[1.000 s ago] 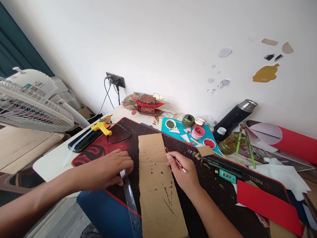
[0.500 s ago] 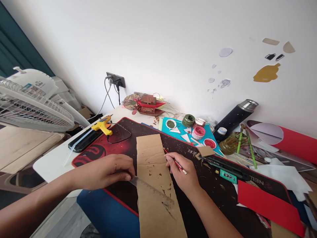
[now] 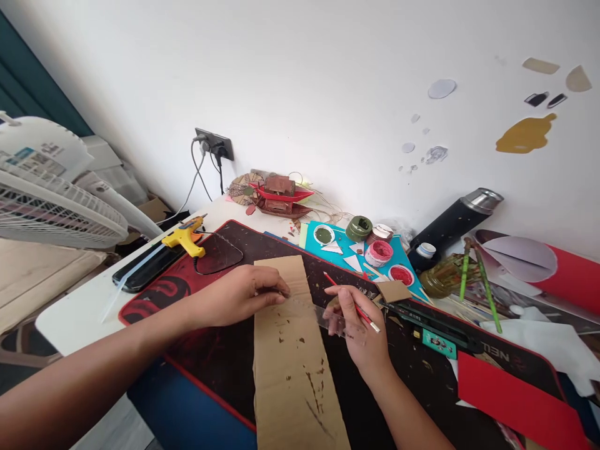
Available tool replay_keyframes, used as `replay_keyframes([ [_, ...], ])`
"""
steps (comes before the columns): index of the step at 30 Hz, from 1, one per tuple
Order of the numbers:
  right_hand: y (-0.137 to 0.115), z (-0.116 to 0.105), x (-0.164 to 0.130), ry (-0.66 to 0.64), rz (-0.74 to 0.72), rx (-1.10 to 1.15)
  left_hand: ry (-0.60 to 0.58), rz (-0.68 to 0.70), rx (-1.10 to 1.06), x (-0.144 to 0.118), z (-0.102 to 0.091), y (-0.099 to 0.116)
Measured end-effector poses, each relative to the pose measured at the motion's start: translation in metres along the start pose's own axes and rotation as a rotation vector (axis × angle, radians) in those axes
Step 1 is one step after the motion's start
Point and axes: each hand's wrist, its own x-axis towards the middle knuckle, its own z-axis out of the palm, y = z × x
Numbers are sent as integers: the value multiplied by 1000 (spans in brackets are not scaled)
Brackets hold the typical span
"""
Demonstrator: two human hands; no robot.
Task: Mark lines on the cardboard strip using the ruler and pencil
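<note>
A long brown cardboard strip lies lengthwise on a dark red-edged desk mat. My left hand presses a clear plastic ruler across the strip's upper part. The ruler's far end reaches my right hand, which touches it while holding a thin red pencil between its fingers.
A yellow glue gun and a black phone lie at the left. Paint pots sit on a blue sheet behind. A black flask, a dark ruler tool, red paper and a white fan surround the mat.
My left hand swung the ruler from beside the strip's left edge to lie across its upper part. My right hand rose slightly to meet the ruler's end. The view shifted a little.
</note>
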Motion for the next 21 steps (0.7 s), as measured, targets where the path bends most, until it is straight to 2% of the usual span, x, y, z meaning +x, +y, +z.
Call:
replay_keyframes([
  [7, -4, -4, 3, 45, -46, 11, 113, 25, 93, -13, -3, -27],
  [11, -1, -3, 1, -75, -77, -92, 175, 61, 169, -18, -10, -29],
  [15, 2, -1, -4, -157, -85, -232, 216, 20, 130, -19, -13, -24],
  [16, 2, -1, -4, -142, -78, -236, 268, -17, 105, -18, -14, -23],
  [18, 1, 0, -3, -69, -59, -212, 457, -138, 40, -18, -17, -23],
  [20, -2, 0, 0, 41, -48, -171, 656, -255, -62, -18, -21, -26],
  [21, -3, 1, 2, 97, -46, -153, 715, -293, -109, -17, -22, -27],
])
